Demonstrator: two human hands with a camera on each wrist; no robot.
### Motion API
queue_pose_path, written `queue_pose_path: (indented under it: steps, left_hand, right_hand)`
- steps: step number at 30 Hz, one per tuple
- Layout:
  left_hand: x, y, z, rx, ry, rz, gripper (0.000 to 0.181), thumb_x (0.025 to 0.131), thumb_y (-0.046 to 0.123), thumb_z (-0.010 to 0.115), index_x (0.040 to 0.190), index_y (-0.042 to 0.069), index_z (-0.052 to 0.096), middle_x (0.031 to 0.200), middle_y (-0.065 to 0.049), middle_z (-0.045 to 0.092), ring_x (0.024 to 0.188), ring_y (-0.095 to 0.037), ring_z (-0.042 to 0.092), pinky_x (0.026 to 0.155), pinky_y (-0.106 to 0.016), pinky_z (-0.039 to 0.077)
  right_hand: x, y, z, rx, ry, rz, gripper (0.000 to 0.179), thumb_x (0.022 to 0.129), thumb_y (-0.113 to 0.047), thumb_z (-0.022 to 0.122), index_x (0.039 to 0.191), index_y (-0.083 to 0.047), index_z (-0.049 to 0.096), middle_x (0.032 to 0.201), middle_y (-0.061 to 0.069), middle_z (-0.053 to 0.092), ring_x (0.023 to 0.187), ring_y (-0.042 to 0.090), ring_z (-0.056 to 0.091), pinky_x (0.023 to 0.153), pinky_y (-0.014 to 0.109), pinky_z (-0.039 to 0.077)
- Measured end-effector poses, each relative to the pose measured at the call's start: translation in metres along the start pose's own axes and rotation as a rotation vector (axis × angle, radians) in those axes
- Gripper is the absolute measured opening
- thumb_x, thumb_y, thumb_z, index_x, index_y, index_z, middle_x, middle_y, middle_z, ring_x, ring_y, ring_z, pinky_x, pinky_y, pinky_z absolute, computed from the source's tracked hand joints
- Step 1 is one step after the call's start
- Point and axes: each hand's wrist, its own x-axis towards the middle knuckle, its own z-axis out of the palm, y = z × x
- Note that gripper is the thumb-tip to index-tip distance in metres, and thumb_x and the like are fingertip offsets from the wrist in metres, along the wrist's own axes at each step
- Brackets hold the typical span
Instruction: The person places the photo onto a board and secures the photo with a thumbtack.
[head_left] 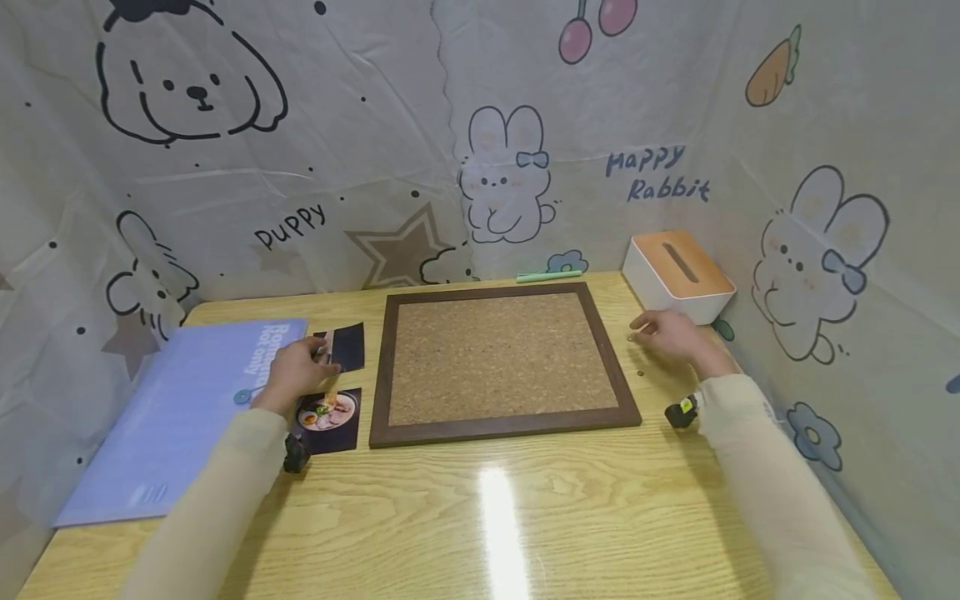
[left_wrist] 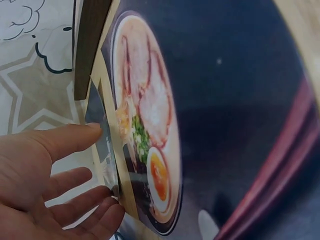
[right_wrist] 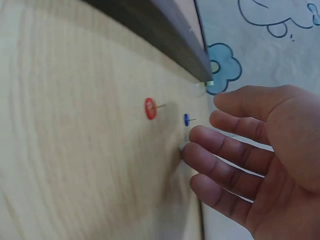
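My left hand (head_left: 295,372) is over the upper of two dark photo prints (head_left: 348,347), at the left of a cork board (head_left: 501,358). In the left wrist view its thumb (left_wrist: 75,137) and fingers lie at that print's edges, spread apart rather than pinching. Nearer me lies the other print (head_left: 330,421), showing a bowl of ramen with half an egg. Right of the board, my right hand (head_left: 667,336) hovers low with loosely bent, separate fingers. By its fingertips in the right wrist view are a red thumbtack (right_wrist: 150,108) and a blue thumbtack (right_wrist: 186,120), points sticking out sideways.
A blue plastic folder (head_left: 187,408) lies at the far left. Behind the right hand stands a white tissue box (head_left: 660,279) with an orange lid. A green stick-like item (head_left: 549,276) lies behind the board's dark wooden frame (head_left: 510,423). Printed cloth walls the table.
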Motion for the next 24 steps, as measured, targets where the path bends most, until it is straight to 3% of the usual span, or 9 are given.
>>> queue_pose_path:
  steps: [5, 15, 24]
  left_hand:
    - [0.0, 0.0, 0.002, 0.023, 0.007, 0.004, 0.065, 0.091, 0.021, 0.069, 0.145, -0.006, 0.045, 0.135, -0.036, 0.051, 0.123, -0.052, 0.05, 0.104, -0.062, 0.042]
    - [0.002, 0.003, 0.002, -0.001, 0.0, -0.004, 0.064, 0.094, 0.026, 0.066, 0.145, -0.008, 0.045, 0.141, -0.04, 0.036, 0.124, -0.054, 0.042, 0.105, -0.063, 0.038]
    - [0.005, 0.006, 0.004, 0.06, 0.024, 0.012, 0.062, 0.09, 0.024, 0.069, 0.14, -0.008, 0.05, 0.137, -0.04, 0.04, 0.124, -0.055, 0.044, 0.107, -0.063, 0.038]
  right_hand:
    - [0.001, 0.002, 0.005, 0.002, 0.006, 0.021, 0.032, 0.098, -0.022, 0.059, 0.119, 0.002, 0.066, 0.105, 0.023, 0.07, 0.098, 0.037, 0.065, 0.087, 0.051, 0.051]
    - [0.005, 0.003, 0.011, -0.06, 0.052, -0.034, 0.02, 0.095, -0.013, 0.06, 0.106, 0.001, 0.071, 0.095, 0.018, 0.072, 0.091, 0.032, 0.066, 0.084, 0.048, 0.051]
    - [0.009, 0.007, 0.016, -0.063, 0.04, -0.014, 0.018, 0.095, -0.014, 0.061, 0.102, -0.002, 0.072, 0.093, 0.015, 0.072, 0.088, 0.028, 0.066, 0.082, 0.044, 0.051]
